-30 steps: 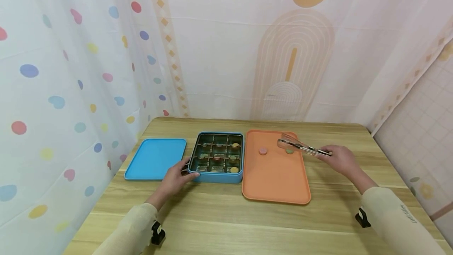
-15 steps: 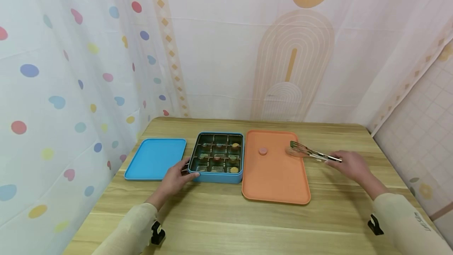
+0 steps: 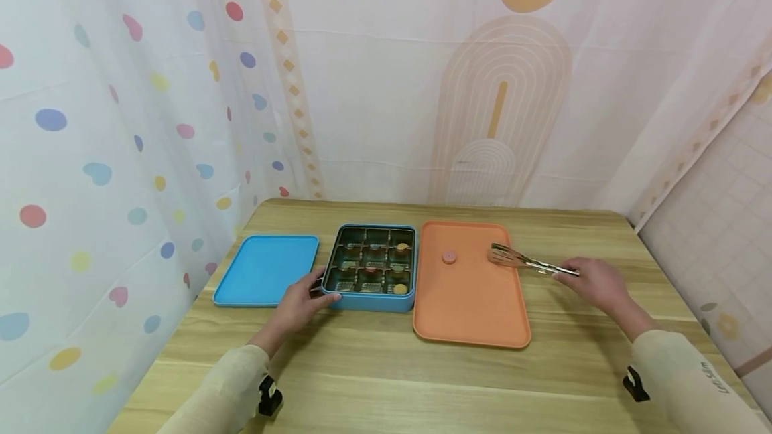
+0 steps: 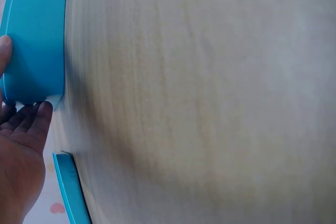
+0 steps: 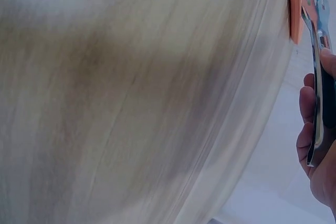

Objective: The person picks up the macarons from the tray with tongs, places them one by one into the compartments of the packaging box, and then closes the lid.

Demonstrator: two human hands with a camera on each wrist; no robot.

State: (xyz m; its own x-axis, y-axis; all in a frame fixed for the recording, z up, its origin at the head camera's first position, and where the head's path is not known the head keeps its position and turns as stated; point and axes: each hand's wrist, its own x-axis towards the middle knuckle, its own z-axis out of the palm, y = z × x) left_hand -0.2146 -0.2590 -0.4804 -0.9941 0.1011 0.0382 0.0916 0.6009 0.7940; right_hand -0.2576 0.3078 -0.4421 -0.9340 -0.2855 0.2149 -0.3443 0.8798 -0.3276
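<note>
My left hand (image 3: 299, 307) grips the near left corner of a blue box (image 3: 376, 302), thumb on its front and fingers at its left side. A dark insert divides the box into several compartments, with small round pieces, yellow and green among them, in some. My right hand (image 3: 597, 281) holds metal tongs (image 3: 539, 264) by the handle end. Their tips are over the right side of an orange tray (image 3: 467, 317); whether a piece lies between them cannot be made out. A pink round piece (image 3: 449, 257) lies on the tray, left of the tips.
A flat blue lid (image 3: 265, 270) lies left of the box. The tray stands close against the box's right side. Everything rests on a wooden table (image 3: 386, 374), with a patterned curtain (image 3: 374, 86) behind it.
The tongs and right hand have shifted to the right, and the tongs' tips have come closer together. The green piece seen at the tips earlier is out of sight. My left hand keeps still.
</note>
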